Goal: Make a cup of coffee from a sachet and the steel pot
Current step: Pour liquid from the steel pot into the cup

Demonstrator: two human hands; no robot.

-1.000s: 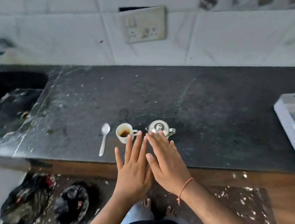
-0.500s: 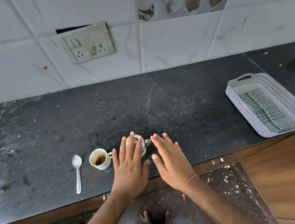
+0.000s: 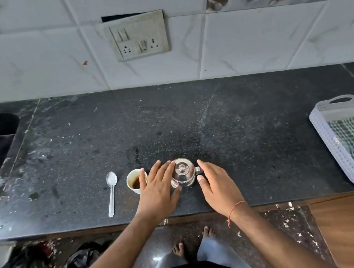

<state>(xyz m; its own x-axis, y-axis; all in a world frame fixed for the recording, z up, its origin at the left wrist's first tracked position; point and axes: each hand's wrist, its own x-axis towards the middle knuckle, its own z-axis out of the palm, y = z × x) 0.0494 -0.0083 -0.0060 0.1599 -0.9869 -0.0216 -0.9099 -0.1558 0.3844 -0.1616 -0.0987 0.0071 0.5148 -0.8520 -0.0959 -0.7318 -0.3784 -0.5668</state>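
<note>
While both hands flank the steel pot with fingers straight, bare counter stretches beyond

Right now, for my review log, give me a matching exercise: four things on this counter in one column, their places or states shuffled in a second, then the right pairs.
Things:
1. spoon
2. cup
3. steel pot
4. white basket

Places or states:
A. lidded, between the two open hands
B. far right, checked cloth inside
C. lying flat, left of everything else
D. holds a little brown liquid

Pairs: 1-C, 2-D, 3-A, 4-B
</note>
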